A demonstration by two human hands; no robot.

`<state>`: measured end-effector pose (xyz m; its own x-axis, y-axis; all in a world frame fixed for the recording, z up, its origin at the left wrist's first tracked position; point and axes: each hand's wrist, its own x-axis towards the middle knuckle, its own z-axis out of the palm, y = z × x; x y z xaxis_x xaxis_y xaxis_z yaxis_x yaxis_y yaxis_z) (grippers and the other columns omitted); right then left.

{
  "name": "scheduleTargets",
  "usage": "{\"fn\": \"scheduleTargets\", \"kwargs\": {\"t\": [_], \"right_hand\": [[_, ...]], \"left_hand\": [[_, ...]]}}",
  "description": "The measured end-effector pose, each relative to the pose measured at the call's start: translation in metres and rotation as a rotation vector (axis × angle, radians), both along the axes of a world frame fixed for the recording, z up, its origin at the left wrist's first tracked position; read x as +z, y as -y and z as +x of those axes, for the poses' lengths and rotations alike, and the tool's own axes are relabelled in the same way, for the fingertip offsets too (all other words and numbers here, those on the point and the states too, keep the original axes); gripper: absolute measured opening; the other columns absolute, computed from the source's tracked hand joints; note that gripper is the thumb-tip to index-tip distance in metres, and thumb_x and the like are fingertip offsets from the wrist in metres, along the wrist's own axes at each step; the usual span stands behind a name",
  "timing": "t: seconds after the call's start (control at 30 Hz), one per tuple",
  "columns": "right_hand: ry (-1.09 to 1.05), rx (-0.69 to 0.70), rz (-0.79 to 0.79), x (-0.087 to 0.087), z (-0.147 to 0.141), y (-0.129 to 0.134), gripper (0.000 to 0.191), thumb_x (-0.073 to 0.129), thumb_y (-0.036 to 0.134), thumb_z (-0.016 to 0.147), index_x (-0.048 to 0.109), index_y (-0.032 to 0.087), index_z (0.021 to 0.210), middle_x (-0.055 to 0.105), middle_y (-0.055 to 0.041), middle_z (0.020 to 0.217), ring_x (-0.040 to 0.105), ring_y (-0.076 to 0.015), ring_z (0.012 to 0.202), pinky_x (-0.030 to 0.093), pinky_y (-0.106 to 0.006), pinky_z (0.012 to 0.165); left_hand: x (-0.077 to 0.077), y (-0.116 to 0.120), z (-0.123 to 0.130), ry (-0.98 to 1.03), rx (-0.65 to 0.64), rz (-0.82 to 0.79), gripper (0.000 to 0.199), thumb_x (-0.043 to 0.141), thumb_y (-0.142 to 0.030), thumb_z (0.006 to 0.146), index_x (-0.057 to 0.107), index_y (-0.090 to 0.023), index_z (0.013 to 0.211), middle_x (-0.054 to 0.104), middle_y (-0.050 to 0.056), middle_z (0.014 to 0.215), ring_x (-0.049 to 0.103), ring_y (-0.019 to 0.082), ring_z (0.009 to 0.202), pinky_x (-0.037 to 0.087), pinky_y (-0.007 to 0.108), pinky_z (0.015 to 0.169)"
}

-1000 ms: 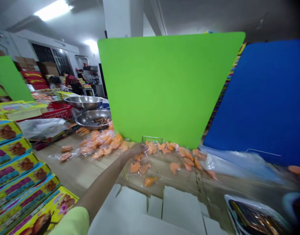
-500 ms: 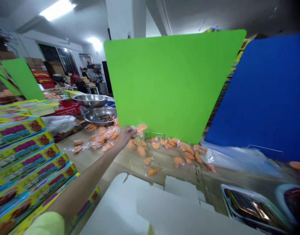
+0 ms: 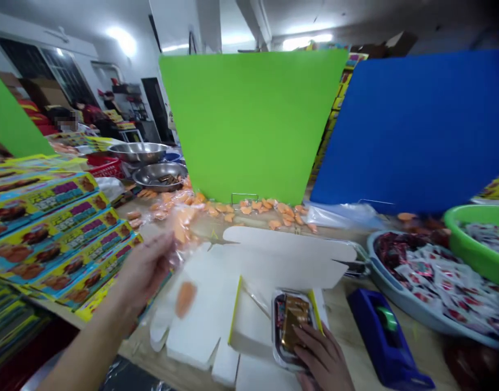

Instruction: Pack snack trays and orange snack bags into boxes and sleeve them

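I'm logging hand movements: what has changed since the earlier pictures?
The left hand picked up bagged orange pieces and drew back toward the wearer with them. The right hand has come into view, on a gold packet in a tray. The green board and blue board still stand behind.

A large green board (image 3: 251, 125) is standing across the back of the table, and a blue board (image 3: 416, 130) is standing to its right. At far right, a light-blue basin (image 3: 418, 310) is holding many white-and-red sachets (image 3: 448, 282), with a green basin (image 3: 473, 252) sitting just behind. A dark-blue tape dispenser (image 3: 369, 328) is resting nearer. Beyond, at left, two people, one wearing dark red (image 3: 93, 115), are standing near a dark doorway (image 3: 156, 111), and a ceiling light (image 3: 122, 41) is glaring.
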<state>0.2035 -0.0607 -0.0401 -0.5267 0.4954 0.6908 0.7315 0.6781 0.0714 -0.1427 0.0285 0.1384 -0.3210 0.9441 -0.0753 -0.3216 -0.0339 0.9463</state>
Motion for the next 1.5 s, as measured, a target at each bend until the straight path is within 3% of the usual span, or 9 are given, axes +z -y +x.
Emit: {"fn": "scheduleTargets", "kwargs": {"t": [0.17, 0.3, 0.43, 0.6, 0.87, 1.03, 1.27, 1.37, 1.5], "right_hand": [[-0.051, -0.015, -0.045, 0.011, -0.007, 0.011, 0.023, 0.053, 0.026, 0.079, 0.058, 0.02, 0.1, 0.062, -0.0073, 0.11, 0.051, -0.0245, 0.11, 0.041, -0.045, 0.092], [-0.082, -0.021, -0.051, 0.01, -0.009, 0.013, 0.023, 0.054, 0.025, 0.079, 0.058, 0.019, 0.101, 0.062, -0.0077, 0.11, 0.051, -0.0242, 0.11, 0.04, -0.046, 0.094], [-0.094, -0.012, -0.087, 0.009, -0.009, 0.014, 0.024, 0.057, 0.023, 0.077, 0.058, 0.02, 0.101, 0.061, -0.0078, 0.112, 0.05, -0.0247, 0.112, 0.038, -0.047, 0.096], [-0.088, -0.016, -0.11, 0.009, -0.009, 0.014, 0.026, 0.057, 0.024, 0.077, 0.058, 0.019, 0.103, 0.059, -0.0084, 0.114, 0.048, -0.0252, 0.114, 0.037, -0.048, 0.098], [-0.092, -0.02, -0.136, 0.006, -0.009, 0.016, 0.025, 0.056, 0.023, 0.077, 0.057, 0.02, 0.103, 0.058, -0.0077, 0.116, 0.047, -0.0245, 0.116, 0.035, -0.048, 0.099], [-0.075, -0.026, -0.139, 0.009, -0.009, 0.016, 0.026, 0.056, 0.023, 0.078, 0.057, 0.02, 0.104, 0.058, -0.0077, 0.116, 0.046, -0.0241, 0.117, 0.035, -0.047, 0.1], [-0.057, -0.032, -0.179, 0.01, -0.007, 0.018, 0.03, 0.057, 0.024, 0.079, 0.055, 0.019, 0.108, 0.056, -0.0088, 0.12, 0.044, -0.0256, 0.119, 0.037, -0.049, 0.098], [-0.064, -0.035, -0.205, 0.012, -0.006, 0.018, 0.032, 0.056, 0.026, 0.08, 0.054, 0.02, 0.111, 0.054, -0.0086, 0.123, 0.043, -0.0261, 0.12, 0.038, -0.048, 0.098], [-0.052, -0.032, -0.225, 0.016, -0.006, 0.017, 0.021, 0.056, 0.025, 0.079, 0.059, 0.023, 0.101, 0.055, -0.0061, 0.121, 0.044, -0.0252, 0.119, 0.038, -0.047, 0.099]], "left_hand": [[-0.047, 0.025, 0.065, 0.021, -0.159, 0.127, 0.021, 0.069, -0.035, 0.068, 0.066, -0.015, 0.075, 0.06, 0.002, 0.084, 0.058, 0.013, 0.072, 0.054, 0.025, 0.064], [-0.078, 0.028, 0.094, -0.339, -0.072, 0.34, 0.022, 0.058, -0.036, 0.079, 0.066, -0.017, 0.073, 0.051, 0.005, 0.102, 0.051, 0.018, 0.099, 0.049, 0.027, 0.081], [-0.096, 0.039, 0.095, -0.699, -0.249, 0.277, 0.025, 0.05, -0.039, 0.083, 0.065, -0.02, 0.076, 0.052, 0.006, 0.095, 0.053, 0.019, 0.094, 0.047, 0.03, 0.08], [-0.101, 0.049, 0.093, -0.998, -0.487, 0.236, 0.03, 0.042, -0.042, 0.086, 0.064, -0.022, 0.086, 0.054, 0.008, 0.093, 0.055, 0.02, 0.09, 0.048, 0.035, 0.081], [-0.101, 0.016, 0.115, -1.457, -0.724, 0.678, 0.044, 0.052, -0.032, 0.084, 0.044, -0.024, 0.126, 0.045, 0.007, 0.134, 0.034, 0.023, 0.127, 0.034, 0.042, 0.101], [-0.111, 0.008, 0.125, -1.71, -0.523, 0.652, 0.05, 0.056, -0.032, 0.081, 0.041, -0.024, 0.128, 0.047, 0.008, 0.132, 0.04, 0.028, 0.119, 0.036, 0.047, 0.092], [-0.108, 0.028, 0.087, -1.413, -0.331, 0.677, 0.046, 0.05, -0.033, 0.084, 0.039, -0.026, 0.129, 0.045, 0.012, 0.131, 0.04, 0.024, 0.121, 0.035, 0.042, 0.097], [-0.108, 0.038, 0.081, -1.403, -0.492, 0.741, 0.077, 0.061, -0.05, 0.071, 0.028, -0.027, 0.137, 0.029, 0.015, 0.141, 0.024, 0.032, 0.132, 0.024, 0.051, 0.104], [-0.119, 0.036, 0.1, -1.489, -0.527, 0.703, 0.055, 0.058, -0.028, 0.077, 0.041, -0.026, 0.129, 0.033, 0.013, 0.14, 0.022, 0.031, 0.133, 0.016, 0.057, 0.105]]}}
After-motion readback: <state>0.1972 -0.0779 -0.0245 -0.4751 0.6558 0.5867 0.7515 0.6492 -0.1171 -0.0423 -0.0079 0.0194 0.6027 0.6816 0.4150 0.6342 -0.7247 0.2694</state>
